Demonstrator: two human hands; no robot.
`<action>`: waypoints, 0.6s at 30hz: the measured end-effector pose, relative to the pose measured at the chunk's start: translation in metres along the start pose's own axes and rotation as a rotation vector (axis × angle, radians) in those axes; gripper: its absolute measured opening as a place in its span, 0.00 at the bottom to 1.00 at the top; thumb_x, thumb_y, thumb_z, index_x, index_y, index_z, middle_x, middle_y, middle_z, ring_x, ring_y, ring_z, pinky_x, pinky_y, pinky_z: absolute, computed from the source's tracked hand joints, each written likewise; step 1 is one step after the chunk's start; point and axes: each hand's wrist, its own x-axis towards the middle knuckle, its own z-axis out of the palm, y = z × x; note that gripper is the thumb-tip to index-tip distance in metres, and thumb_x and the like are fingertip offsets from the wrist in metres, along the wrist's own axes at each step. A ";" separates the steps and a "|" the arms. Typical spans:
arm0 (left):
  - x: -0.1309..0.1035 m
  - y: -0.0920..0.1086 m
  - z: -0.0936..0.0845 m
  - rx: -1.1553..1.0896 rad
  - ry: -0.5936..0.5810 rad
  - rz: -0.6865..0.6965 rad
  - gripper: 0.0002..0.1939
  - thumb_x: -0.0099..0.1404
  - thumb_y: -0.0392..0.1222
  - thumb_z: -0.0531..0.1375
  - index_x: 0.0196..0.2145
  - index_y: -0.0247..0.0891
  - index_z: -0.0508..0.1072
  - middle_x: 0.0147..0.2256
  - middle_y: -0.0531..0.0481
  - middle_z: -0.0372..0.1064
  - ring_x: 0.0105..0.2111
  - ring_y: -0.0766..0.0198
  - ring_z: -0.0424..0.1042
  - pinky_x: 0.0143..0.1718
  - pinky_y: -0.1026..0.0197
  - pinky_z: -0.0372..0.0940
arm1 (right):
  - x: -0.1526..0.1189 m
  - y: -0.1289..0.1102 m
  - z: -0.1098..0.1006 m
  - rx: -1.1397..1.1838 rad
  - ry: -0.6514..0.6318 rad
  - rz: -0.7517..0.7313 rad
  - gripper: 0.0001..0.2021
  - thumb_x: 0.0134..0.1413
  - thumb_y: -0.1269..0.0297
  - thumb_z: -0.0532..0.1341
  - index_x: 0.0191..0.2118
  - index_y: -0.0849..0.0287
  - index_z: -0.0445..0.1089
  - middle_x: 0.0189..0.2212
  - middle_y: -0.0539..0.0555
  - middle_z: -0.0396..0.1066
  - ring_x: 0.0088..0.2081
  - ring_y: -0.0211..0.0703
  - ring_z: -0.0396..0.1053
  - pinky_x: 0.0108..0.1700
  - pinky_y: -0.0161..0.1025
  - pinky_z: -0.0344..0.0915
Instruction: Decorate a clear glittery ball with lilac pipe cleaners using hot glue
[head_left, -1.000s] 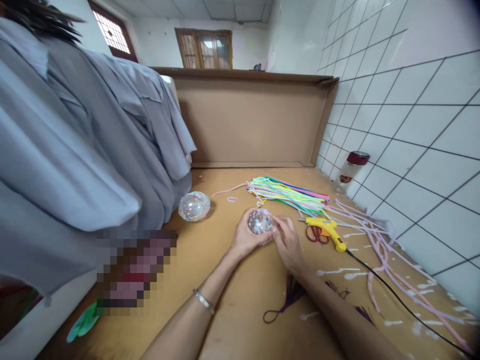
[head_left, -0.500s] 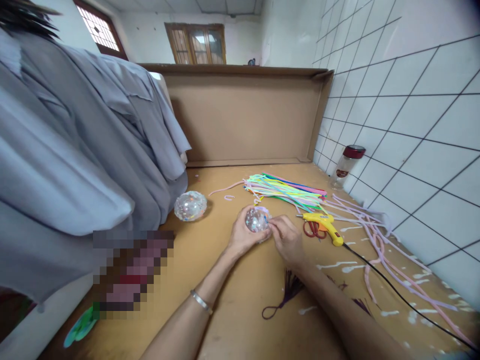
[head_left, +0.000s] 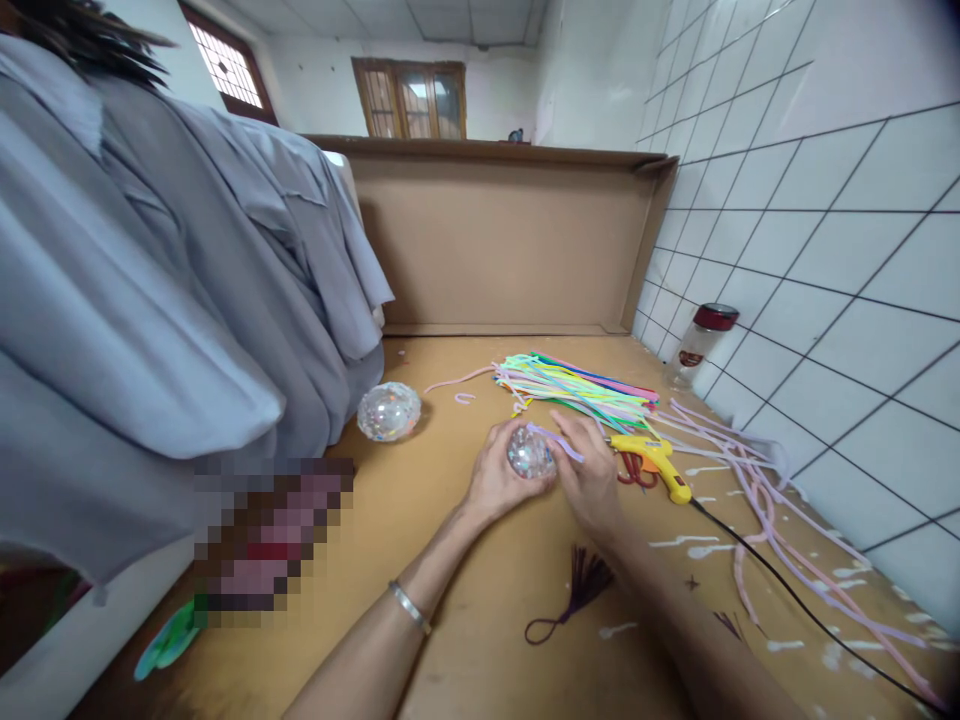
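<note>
My left hand point(head_left: 499, 478) is curled round a small clear ball point(head_left: 531, 453) flecked with coloured bits. A short purple pipe cleaner point(head_left: 556, 440) runs from the ball's top rim across to the right, in front of my right hand point(head_left: 591, 475). The thumb and fingers of that hand are apart, close to the ball's right side; the pipe cleaner passes between them. A second, larger clear ball point(head_left: 389, 412) with similar flecks rests on the table to the left. Beyond my hands lies a bundle of many-coloured pipe cleaners point(head_left: 574, 388).
A yellow glue gun point(head_left: 651, 455) with a black cord lies over red-handled scissors point(head_left: 636, 470). A dark tassel point(head_left: 581, 590) is near my right forearm. Loose pipe cleaners point(head_left: 750, 480) and a glass jar point(head_left: 697, 345) line the tiled wall. A cardboard panel point(head_left: 502, 240) stands behind.
My right fingers have gone from a pinch at the ball's right edge to spread apart. The purple pipe cleaner now sticks out to the right. The view has shifted slightly.
</note>
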 end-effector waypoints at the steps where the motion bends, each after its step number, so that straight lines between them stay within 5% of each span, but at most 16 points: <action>1: 0.000 0.000 0.000 0.012 -0.005 0.019 0.37 0.41 0.40 0.72 0.50 0.42 0.68 0.48 0.43 0.69 0.49 0.51 0.71 0.53 0.47 0.67 | 0.001 -0.001 0.000 0.024 0.011 -0.027 0.14 0.63 0.68 0.53 0.50 0.54 0.71 0.41 0.57 0.72 0.43 0.47 0.71 0.45 0.45 0.69; 8: -0.001 -0.002 0.001 0.006 -0.028 0.030 0.37 0.41 0.40 0.72 0.51 0.41 0.67 0.48 0.43 0.69 0.49 0.51 0.70 0.53 0.47 0.66 | 0.000 -0.001 -0.003 0.149 -0.006 -0.072 0.16 0.61 0.75 0.51 0.44 0.53 0.73 0.39 0.55 0.76 0.42 0.46 0.73 0.45 0.45 0.70; 18: 0.003 0.000 -0.001 -0.102 -0.023 -0.145 0.38 0.41 0.38 0.72 0.51 0.42 0.68 0.48 0.45 0.71 0.48 0.51 0.72 0.52 0.47 0.67 | -0.002 -0.004 -0.007 0.121 -0.024 -0.115 0.15 0.60 0.76 0.52 0.44 0.52 0.72 0.39 0.55 0.76 0.42 0.46 0.74 0.45 0.47 0.69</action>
